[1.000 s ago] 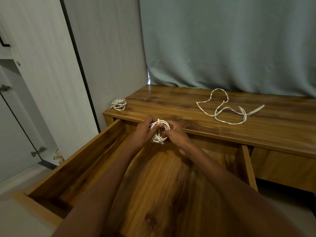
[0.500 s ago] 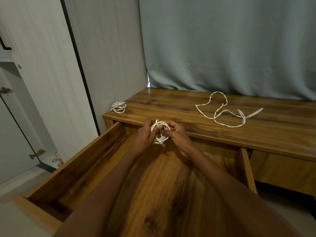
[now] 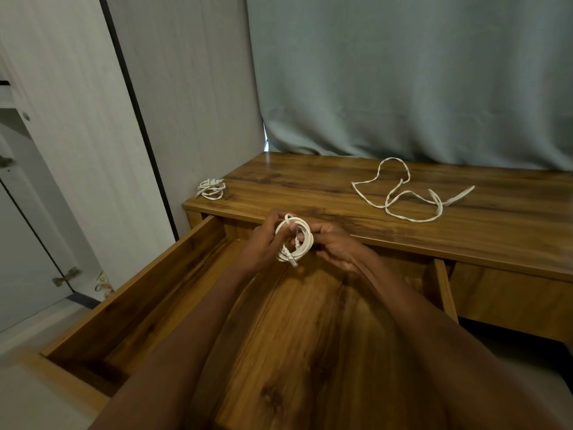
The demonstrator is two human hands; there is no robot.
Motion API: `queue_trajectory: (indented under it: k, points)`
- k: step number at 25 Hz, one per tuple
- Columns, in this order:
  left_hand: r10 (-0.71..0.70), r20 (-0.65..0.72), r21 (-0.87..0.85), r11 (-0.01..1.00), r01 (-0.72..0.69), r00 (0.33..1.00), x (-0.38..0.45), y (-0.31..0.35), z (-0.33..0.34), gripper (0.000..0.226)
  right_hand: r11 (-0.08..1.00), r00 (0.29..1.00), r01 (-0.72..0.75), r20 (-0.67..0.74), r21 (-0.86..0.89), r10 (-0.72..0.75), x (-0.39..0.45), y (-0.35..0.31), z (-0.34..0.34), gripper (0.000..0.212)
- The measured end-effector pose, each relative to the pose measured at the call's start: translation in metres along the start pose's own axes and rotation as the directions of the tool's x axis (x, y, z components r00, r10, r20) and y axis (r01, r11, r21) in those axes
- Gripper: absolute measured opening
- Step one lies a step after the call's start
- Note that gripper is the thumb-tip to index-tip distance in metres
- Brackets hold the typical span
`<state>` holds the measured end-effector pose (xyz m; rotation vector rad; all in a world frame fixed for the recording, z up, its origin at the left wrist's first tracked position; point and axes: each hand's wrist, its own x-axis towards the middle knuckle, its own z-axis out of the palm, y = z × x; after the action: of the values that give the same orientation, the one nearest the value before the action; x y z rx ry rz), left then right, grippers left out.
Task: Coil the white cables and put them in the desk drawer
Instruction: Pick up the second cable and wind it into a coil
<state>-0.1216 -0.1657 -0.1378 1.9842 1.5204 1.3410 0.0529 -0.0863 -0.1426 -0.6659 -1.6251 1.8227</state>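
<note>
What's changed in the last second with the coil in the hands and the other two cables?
Little has moved. Both hands, left hand and right hand, keep hold of the coiled cable over the open drawer; a plug end now hangs lower below the coil. The small bundle at the desk's left corner and the loose cable on the desk top have not moved.

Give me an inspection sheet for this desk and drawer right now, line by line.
Surface: wooden desk top, bare apart from two cables.
Job's things: drawer pulled open, no cable seen inside.
Clutter: nothing seen.
Hands: left hand and right hand both grip the coiled cable above the drawer.
Cables: held coil has a plug end hanging down; small coiled bundle at the desk's left corner; loose uncoiled cable sprawled on the desk.
Surroundings: grey curtain behind, pale cabinet panel at left.
</note>
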Motion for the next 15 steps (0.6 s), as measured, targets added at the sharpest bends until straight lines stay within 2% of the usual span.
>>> queue_trajectory:
  k: [4,7,10,13,15]
  points:
    - [0.015,0.06,-0.007,1.0,-0.014,0.998,0.001,0.006,0.008,0.029,0.995,0.999,0.031,-0.048,0.093,-0.026,0.001,-0.003,-0.005,0.018]
    - [0.025,0.025,0.008,1.0,-0.025,0.999,-0.003,0.009,0.011,0.031,0.991,0.999,-0.01,-0.033,0.136,0.015,0.0,-0.007,-0.009,0.023]
    - [-0.009,-0.012,0.039,0.999,0.009,1.0,-0.004,0.004,0.011,0.029,0.997,0.999,-0.023,-0.039,0.078,0.026,-0.003,-0.01,-0.009,0.025]
    - [-0.04,-0.068,0.076,0.996,0.045,0.997,-0.003,-0.003,0.01,0.027,0.999,0.998,0.023,-0.066,0.03,-0.021,-0.003,-0.011,-0.005,0.026]
    - [-0.054,-0.109,0.099,0.993,0.064,0.993,-0.001,-0.007,0.008,0.026,0.999,0.998,0.047,-0.034,-0.012,-0.048,-0.003,-0.01,-0.005,0.033]
